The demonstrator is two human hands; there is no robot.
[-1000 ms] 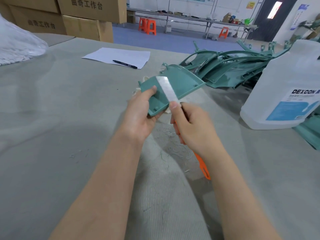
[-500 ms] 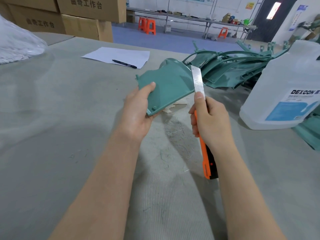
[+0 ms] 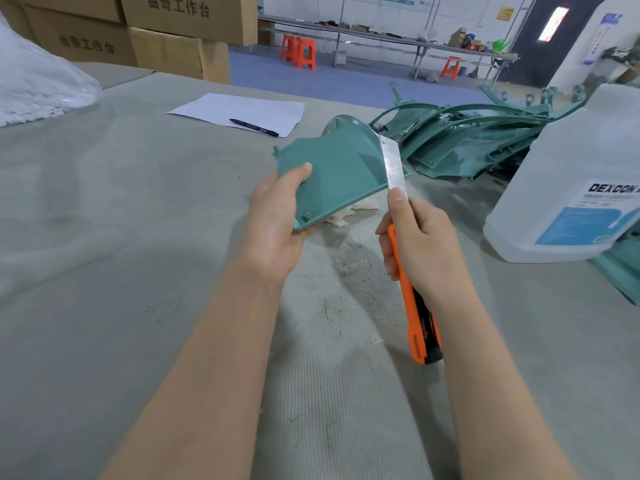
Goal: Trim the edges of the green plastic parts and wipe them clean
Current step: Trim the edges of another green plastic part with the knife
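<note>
Now, left hand (image 3: 273,230): gripping the green plastic part (image 3: 336,174) by its near left corner, thumb on top, fingers tucked out of sight beneath. The part is held up off the surface (image 3: 104,237), its broad face tilted toward the camera.
Right hand (image 3: 422,247): wrapped round the orange utility knife (image 3: 414,317), one digit stretched up onto the base of the blade (image 3: 393,164).
Blade: run out long, standing nearly upright, lying against the part's right edge.
Under the part: a crumpled whitish cloth (image 3: 346,214) on the surface, with fine trimmings (image 3: 349,265) scattered just in front of it.
Far right: a heap of more green parts (image 3: 467,140), well apart from the hands; a big translucent jug (image 3: 571,188) marked DEXCON stands just beside the heap.
Far side: a white sheet of paper (image 3: 242,110) with a black pen (image 3: 254,127) lying on it.
Back left: stacked cardboard boxes (image 3: 166,36), and a clear plastic bag (image 3: 34,88) at the edge of view.
</note>
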